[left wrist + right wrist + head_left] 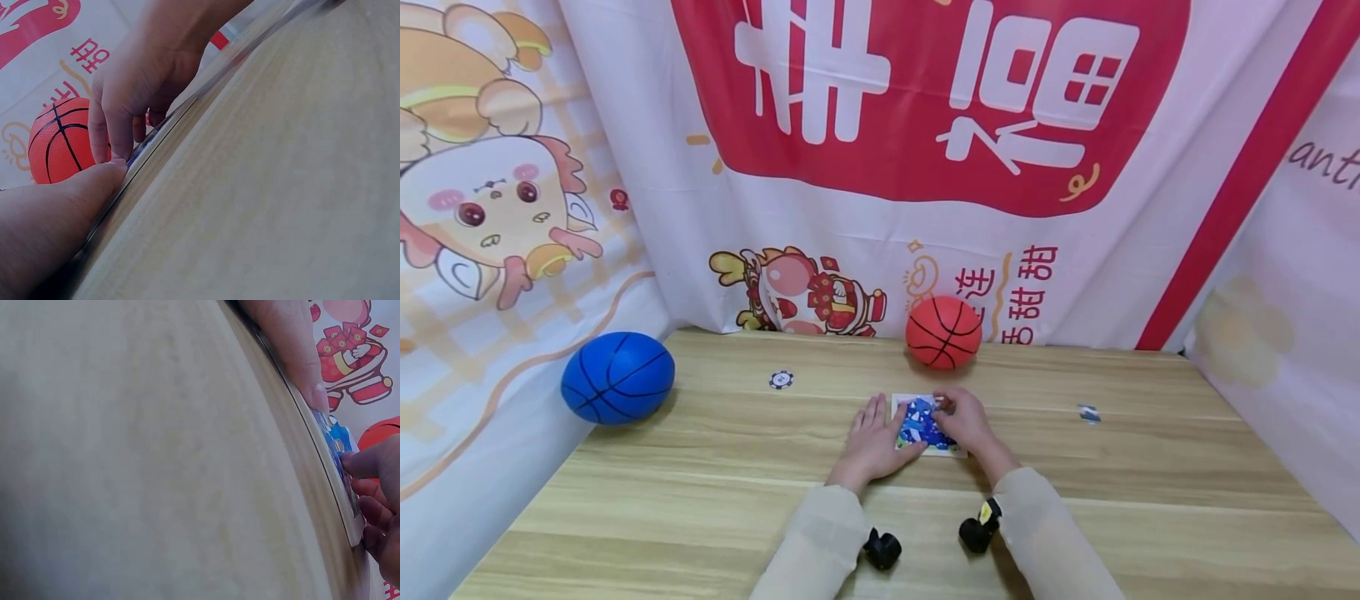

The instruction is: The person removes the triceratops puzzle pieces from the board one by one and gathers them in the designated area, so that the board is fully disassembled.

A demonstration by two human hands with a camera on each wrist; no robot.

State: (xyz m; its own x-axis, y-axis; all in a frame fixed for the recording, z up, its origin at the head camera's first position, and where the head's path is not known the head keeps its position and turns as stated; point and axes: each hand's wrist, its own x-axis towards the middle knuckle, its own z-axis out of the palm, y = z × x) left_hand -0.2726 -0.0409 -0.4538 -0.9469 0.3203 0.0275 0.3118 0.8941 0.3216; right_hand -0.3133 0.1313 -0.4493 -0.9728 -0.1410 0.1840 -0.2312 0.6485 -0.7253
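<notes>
A small picture puzzle [922, 427] in blue tones with a pale border lies on the wooden table, in front of the red ball. My left hand [874, 437] rests over its left side, fingers extended and thumb along the near edge. On the puzzle's right side, my right hand [962, 419] bends its fingers down to the picture. In the right wrist view, a blue puzzle piece [339, 434] stands up from the board at the right hand's thumb tip, partly hidden by that hand. The left wrist view shows the right fingers close beside the left thumb tip.
A red basketball [943, 332] stands just behind the puzzle, a blue one [618, 378] at the far left. A small round chip-like disc [781, 380] lies left of the hands and a small blue-and-white piece [1089, 413] to the right. Printed cloth [925, 183] hangs behind the table.
</notes>
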